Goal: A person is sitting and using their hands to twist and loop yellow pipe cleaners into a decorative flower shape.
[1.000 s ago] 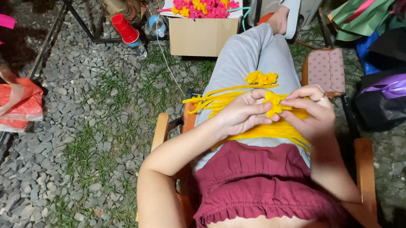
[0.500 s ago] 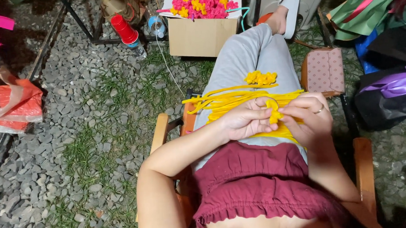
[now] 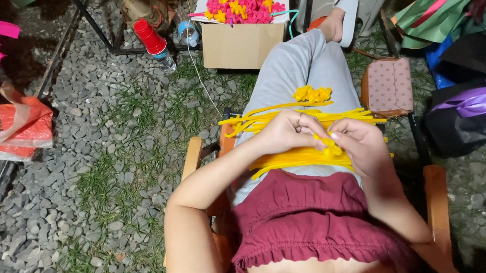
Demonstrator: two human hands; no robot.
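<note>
Up ahead of the hands: cardboard box (image 3: 242, 42) heaped with pink and yellow flowers (image 3: 240, 2), red cup (image 3: 150, 36) atop a bottle just left of it. Far off left, orange plastic bag (image 3: 15, 123) on gravel (image 3: 62, 179); close right, pink patterned purse (image 3: 388, 85), purple ribbon (image 3: 474, 99) beyond.

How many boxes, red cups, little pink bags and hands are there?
Cardboard box: 1
Red cup: 1
Pink patterned bag: 1
Hands: 2, left hand and right hand, both pinching a yellow pipe-cleaner flower
Total: 5
</note>
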